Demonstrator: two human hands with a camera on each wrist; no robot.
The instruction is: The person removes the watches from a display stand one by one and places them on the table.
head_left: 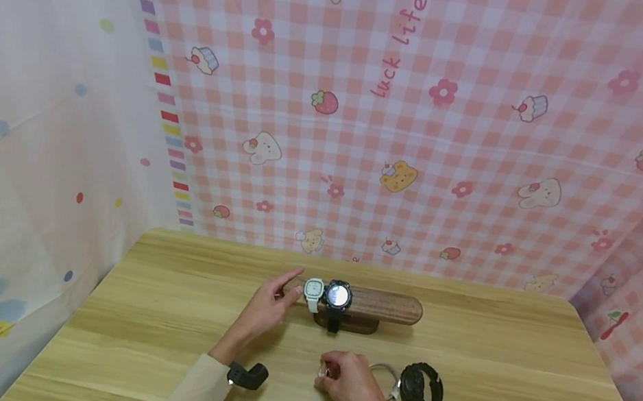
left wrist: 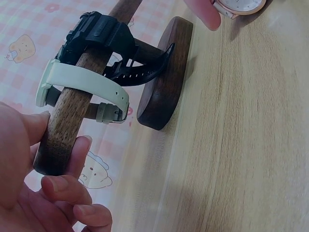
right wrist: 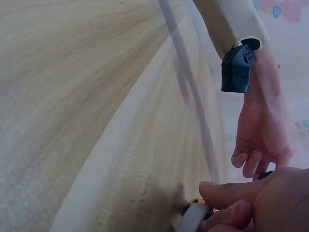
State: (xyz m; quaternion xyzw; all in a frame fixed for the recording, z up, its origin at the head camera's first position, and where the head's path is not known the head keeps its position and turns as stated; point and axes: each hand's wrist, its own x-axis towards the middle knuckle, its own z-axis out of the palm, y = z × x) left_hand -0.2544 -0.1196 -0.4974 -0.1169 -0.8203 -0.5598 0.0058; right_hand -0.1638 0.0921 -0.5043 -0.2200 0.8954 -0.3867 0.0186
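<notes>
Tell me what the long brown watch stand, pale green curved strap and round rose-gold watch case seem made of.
Long brown watch stand: likely wood, low sheen, from its streaky grain.
Pale green curved strap: perhaps silicone or leather; it looks smooth and matte.
Round rose-gold watch case: possibly polished metal, from its coppery shine, though coated plastic could look alike.
</notes>
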